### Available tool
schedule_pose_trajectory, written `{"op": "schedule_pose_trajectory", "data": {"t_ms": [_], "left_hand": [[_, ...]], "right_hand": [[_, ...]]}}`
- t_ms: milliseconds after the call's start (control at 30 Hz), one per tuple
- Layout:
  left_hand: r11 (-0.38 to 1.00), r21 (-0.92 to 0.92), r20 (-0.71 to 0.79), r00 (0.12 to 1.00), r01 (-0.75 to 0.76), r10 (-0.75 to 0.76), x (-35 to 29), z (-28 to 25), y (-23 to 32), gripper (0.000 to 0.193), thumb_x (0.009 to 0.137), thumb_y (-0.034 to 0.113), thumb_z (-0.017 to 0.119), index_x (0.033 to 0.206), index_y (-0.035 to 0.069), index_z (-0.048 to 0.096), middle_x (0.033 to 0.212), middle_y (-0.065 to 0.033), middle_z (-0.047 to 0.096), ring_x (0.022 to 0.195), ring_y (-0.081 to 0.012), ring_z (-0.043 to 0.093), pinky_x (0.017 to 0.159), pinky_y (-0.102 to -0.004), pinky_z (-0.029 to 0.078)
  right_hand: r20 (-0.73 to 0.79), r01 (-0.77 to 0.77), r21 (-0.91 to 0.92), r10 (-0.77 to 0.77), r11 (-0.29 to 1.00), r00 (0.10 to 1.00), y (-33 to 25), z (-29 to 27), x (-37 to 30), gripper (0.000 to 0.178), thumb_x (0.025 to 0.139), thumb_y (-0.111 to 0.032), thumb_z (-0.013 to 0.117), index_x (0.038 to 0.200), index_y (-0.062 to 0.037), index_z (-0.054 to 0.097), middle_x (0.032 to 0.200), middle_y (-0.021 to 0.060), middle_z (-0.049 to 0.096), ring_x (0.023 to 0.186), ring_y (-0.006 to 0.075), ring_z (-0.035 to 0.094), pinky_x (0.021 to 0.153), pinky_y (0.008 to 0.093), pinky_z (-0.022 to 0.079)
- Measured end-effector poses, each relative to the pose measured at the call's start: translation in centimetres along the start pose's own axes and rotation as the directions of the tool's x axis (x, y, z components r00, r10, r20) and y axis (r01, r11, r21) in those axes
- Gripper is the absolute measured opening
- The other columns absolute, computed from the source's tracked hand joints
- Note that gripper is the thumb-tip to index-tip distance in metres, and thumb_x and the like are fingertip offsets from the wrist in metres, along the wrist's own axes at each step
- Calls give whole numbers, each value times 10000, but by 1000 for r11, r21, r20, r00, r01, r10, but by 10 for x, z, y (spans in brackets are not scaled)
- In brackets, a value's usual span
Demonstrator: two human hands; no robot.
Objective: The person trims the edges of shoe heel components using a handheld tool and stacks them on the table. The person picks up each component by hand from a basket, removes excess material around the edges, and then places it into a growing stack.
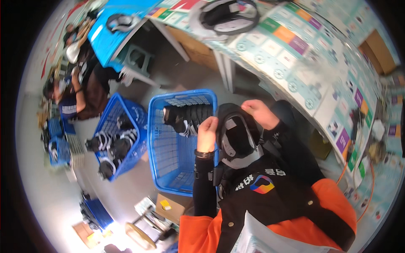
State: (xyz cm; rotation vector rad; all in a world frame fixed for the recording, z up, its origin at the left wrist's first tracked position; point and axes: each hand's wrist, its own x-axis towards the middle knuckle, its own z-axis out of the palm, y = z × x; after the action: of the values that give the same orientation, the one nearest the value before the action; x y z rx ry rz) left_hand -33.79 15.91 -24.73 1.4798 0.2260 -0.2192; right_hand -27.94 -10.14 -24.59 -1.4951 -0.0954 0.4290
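Observation:
A black and grey padded helmet liner (pixel 252 158) rests against my lap, its hollow side facing up. My left hand (pixel 207 134) is closed on the left edge of its black upper rim. At the upper right of the same rim, the fingers of my right hand (pixel 259 114) are pinched together on the edge; the fine detail there is blurred. Just left of my left hand stands a blue plastic basket (pixel 153 145), with a nested row of black liners (pixel 192 117) across its far part.
A second blue basket (pixel 142 145) holds several black and grey liners. Grey-and-black liners also lie on the patterned table (pixel 291 63) and the blue table (pixel 99 38). Farther left a person (pixel 78 99) sits working. Near the lower edge is a cardboard box (pixel 171 207).

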Motion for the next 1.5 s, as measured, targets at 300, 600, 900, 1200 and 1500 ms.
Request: {"op": "schedule_pose_trajectory", "data": {"t_ms": [300, 600, 900, 1200, 1500], "left_hand": [[949, -260, 261, 959, 177, -108, 8, 23, 43, 230, 1142, 163, 509, 1204, -3, 656, 1055, -12, 693, 975, -80, 630, 858, -233, 497], [946, -112, 373, 869, -306, 325, -39, -12, 93, 907, 1017, 288, 723, 1687, 21, 174, 1682, -223, 347, 1530, -311, 389, 1213, -431, 376], [473, 611, -43, 571, -634, 820, -24, 118, 242, 301, 1072, 124, 648, 1247, -118, 677, 1111, -208, 762, 969, -214, 699, 858, -359, 549], [-223, 470, 638, 154, -854, 754, 32, 284, 301, 343, 960, 20, 631, 1283, 115, 698, 1214, -107, 745, 1026, -370, 727, 808, -444, 597], [-243, 353, 839, 191, -903, 510, 60, 369, 305, 240, 984, 151, 654, 1202, 54, 680, 987, -235, 738, 899, -434, 722, 767, -530, 570]], "right_hand": [[186, 517, -662, -549, 543, 815, -89, 22, -50, 482, 876, -192, 801, 1335, -148, 660, 1407, 108, 598, 1298, 324, 578, 953, 443, 565], [-480, 238, -703, -694, 670, 536, -139, -30, -75, 487, 882, 12, 693, 1351, -114, 662, 1332, 124, 682, 1129, 353, 695, 920, 420, 595], [-423, 195, -764, -705, 616, 570, -152, -97, -113, 564, 964, -191, 733, 1465, -7, 552, 1569, 283, 438, 1450, 430, 454, 1202, 473, 397], [-894, -910, -257, -438, 324, 97, -71, -266, -309, 441, 813, -182, 747, 1158, 43, 589, 1210, 211, 581, 1162, 401, 583, 912, 505, 574], [-906, -816, -233, -423, 530, -16, -112, -258, -282, 464, 821, -272, 741, 1192, -11, 645, 1119, 229, 694, 1042, 457, 648, 896, 520, 540]]}}
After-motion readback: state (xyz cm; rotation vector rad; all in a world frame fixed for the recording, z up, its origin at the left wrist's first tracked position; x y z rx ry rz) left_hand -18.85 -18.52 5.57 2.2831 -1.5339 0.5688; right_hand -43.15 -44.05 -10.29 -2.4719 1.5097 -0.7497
